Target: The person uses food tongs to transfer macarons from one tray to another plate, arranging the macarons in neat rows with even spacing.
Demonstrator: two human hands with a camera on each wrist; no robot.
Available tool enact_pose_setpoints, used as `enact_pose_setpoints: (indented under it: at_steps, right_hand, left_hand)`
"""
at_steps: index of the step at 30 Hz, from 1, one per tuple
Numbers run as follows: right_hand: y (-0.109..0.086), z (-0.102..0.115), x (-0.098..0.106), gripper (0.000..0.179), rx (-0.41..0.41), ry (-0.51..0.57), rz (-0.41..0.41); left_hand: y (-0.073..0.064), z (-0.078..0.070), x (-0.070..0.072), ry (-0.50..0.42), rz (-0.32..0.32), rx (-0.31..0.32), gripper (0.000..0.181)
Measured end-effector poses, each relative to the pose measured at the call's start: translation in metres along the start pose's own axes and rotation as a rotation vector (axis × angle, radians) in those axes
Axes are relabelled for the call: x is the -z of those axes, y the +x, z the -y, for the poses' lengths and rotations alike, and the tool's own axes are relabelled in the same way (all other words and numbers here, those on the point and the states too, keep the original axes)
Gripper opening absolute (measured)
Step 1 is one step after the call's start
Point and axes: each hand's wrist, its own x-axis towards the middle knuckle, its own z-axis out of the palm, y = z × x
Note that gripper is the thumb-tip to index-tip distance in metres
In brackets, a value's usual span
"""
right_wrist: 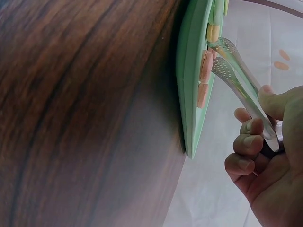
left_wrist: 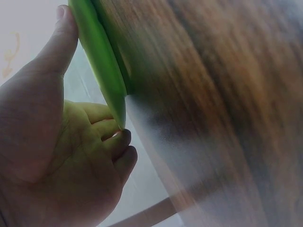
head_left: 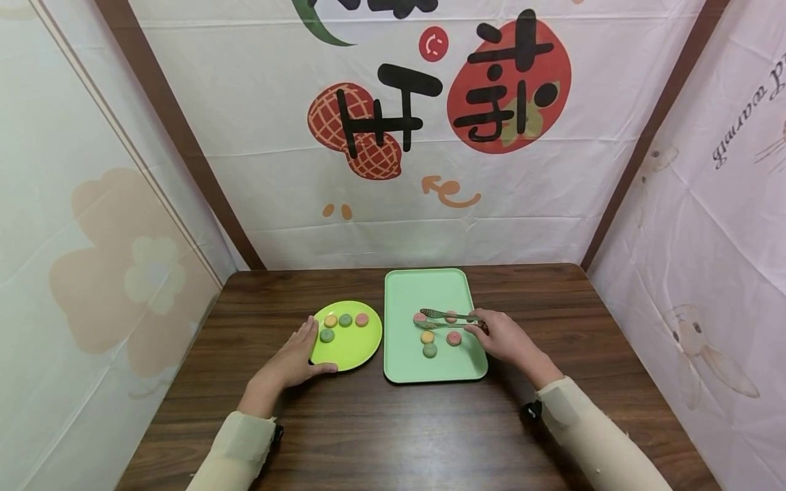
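Note:
My left hand (head_left: pixel 299 356) rests on the left rim of the round lime-green plate (head_left: pixel 353 351), thumb and fingers spread along its edge. On the plate lie a yellow macaron (head_left: pixel 331 320), a pink one (head_left: pixel 362 319) and two green ones. My right hand (head_left: pixel 500 335) holds metal tongs (right_wrist: pixel 246 94) over the light green tray (head_left: pixel 424 290). Their perforated tips stand apart, on either side of a pink macaron (head_left: pixel 419 318) at the tray's left. Also on the tray are a yellow macaron (head_left: pixel 427 337), a green macaron (head_left: pixel 430 350) and more pink ones.
Plate and tray stand side by side on a dark wooden table (head_left: pixel 393 436), the tray to the right. A printed white cloth (head_left: pixel 276 198) hangs behind the table's back edge, with further cloth walls at left and right.

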Motion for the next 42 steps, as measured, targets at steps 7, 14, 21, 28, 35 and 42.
enact_pose_setpoints:
  at_steps: [7,14,21,28,35,42]
  right_hand:
    - [-0.0009,-0.0001,-0.0003,0.033,-0.001,0.007,-0.002]
    - [-0.0036,-0.0012,-0.0016,0.026,0.001,0.022,0.007]
    - [-0.0039,-0.0007,-0.0021,0.029,0.016,0.018,-0.022]
    - [-0.0030,0.0007,-0.0026,0.026,0.017,0.021,-0.035]
    - [-0.0036,0.0020,-0.0045,0.032,0.013,0.021,-0.037]
    - [-0.0029,0.0054,-0.0059,0.031,0.039,0.034,-0.043]
  left_hand:
    - [0.0008,0.0006,-0.0004,-0.003,0.001,0.003,0.127]
    - [-0.0005,0.0001,-0.0017,0.000,0.007,0.007,0.126]
    - [0.0007,0.0004,-0.0010,0.000,0.007,0.003,0.127]
    - [0.0006,-0.0008,0.0008,-0.002,0.009,0.004,0.127]
    - [0.0002,-0.0005,0.0014,0.004,0.009,0.007,0.127]
    - [0.0000,0.0000,0.0015,0.002,0.004,0.013,0.128]
